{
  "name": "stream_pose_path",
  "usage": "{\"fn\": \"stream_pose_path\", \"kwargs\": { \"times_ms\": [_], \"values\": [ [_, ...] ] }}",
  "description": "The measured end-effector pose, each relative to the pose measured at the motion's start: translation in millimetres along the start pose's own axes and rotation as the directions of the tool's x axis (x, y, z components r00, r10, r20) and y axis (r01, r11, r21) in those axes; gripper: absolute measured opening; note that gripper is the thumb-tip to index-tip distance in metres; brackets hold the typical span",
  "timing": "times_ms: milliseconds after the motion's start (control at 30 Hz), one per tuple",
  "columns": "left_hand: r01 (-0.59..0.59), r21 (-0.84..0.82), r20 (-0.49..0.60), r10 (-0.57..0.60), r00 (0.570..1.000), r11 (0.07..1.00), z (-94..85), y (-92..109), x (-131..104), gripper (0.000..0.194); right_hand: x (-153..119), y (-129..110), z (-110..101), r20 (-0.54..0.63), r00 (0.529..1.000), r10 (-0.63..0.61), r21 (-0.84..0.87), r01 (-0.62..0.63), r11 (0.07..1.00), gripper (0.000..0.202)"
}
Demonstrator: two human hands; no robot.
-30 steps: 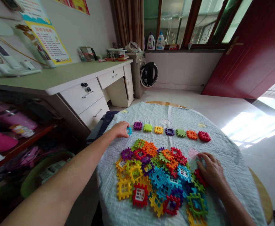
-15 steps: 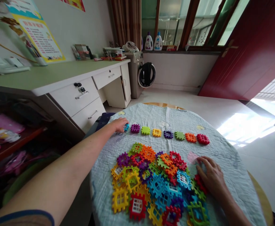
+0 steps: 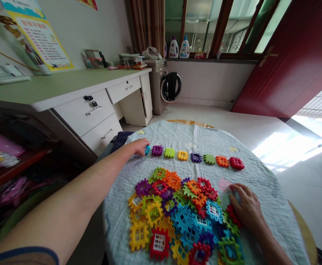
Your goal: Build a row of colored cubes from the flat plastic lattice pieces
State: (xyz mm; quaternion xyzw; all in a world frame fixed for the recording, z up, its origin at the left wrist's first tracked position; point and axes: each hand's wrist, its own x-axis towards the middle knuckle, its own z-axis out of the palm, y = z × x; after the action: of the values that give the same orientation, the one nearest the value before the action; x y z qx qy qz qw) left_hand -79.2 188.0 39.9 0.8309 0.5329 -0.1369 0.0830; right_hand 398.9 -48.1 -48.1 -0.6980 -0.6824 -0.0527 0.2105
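Observation:
At the far left end of a row of small plastic pieces, my left hand (image 3: 141, 146) has its fingers closed on a blue piece (image 3: 147, 149). Beside that piece comes a purple one (image 3: 157, 150), then a green (image 3: 169, 153) and a yellow one (image 3: 182, 155); the row runs on to a red piece (image 3: 236, 163) at the right. Nearer to me lies a loose pile of notched square pieces (image 3: 183, 218) in many colours. My right hand (image 3: 246, 204) rests at the pile's right edge, fingers slightly spread, beside a red piece (image 3: 234, 216) that it partly covers.
A pale cloth (image 3: 271, 206) covers the round table. Left stands a desk (image 3: 67, 86) with drawers, and beyond it a washing machine (image 3: 157, 86) with its door open. A red door (image 3: 282, 66) is at the right. Shelves with items stand at lower left.
The whole view has shifted slightly. Both hands keep their places relative to the pieces, and no piece has visibly moved.

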Motion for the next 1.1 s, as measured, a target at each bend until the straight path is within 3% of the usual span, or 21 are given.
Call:
{"fn": "stream_pose_path", "kwargs": {
  "times_ms": [267,467,567,633,733,800,933,1100],
  "values": [
    [0.039,0.005,0.035,-0.039,0.999,0.999,-2.2,3.4,-0.8,0.054,0.2,-0.2,0.1,0.016,1.000,0.020,0.014,-0.021,1.000,0.037],
    [0.058,0.005,0.031,-0.058,0.998,0.998,-10.0,5.5,-11.4,0.081,-0.2,-1.9,0.1,0.038,0.998,0.047,0.025,-0.048,0.999,0.037],
    [0.080,-0.026,-0.063,-0.082,0.995,0.996,-14.2,7.6,-25.6,0.091,0.1,-2.5,-0.1,0.037,0.998,0.051,0.029,-0.052,0.998,0.036],
    [0.072,-0.035,-0.185,-0.077,0.980,0.997,-12.7,12.7,-40.7,0.086,1.0,-2.4,-0.8,0.032,0.998,0.050,0.032,-0.051,0.998,0.035],
    [-0.021,-0.079,-0.366,-0.009,0.931,0.997,-0.1,30.3,-70.7,0.069,2.5,-1.7,-1.9,0.033,0.999,0.037,0.041,-0.038,0.998,0.035],
    [-0.113,-0.155,-0.424,0.037,0.905,0.981,13.2,48.4,-91.4,0.056,3.3,-1.2,-1.9,0.040,0.999,0.031,0.047,-0.032,0.998,0.036],
    [-0.231,-0.287,-0.414,0.097,0.905,0.930,33.9,89.3,-119.0,0.034,3.8,-1.3,-0.6,0.056,0.997,0.052,0.044,-0.055,0.998,0.037],
    [-0.212,-0.335,-0.369,0.079,0.926,0.918,34.7,123.1,-121.4,0.038,3.2,-4.1,-0.8,0.060,0.995,0.075,0.051,-0.078,0.996,0.037]
  ]
}}
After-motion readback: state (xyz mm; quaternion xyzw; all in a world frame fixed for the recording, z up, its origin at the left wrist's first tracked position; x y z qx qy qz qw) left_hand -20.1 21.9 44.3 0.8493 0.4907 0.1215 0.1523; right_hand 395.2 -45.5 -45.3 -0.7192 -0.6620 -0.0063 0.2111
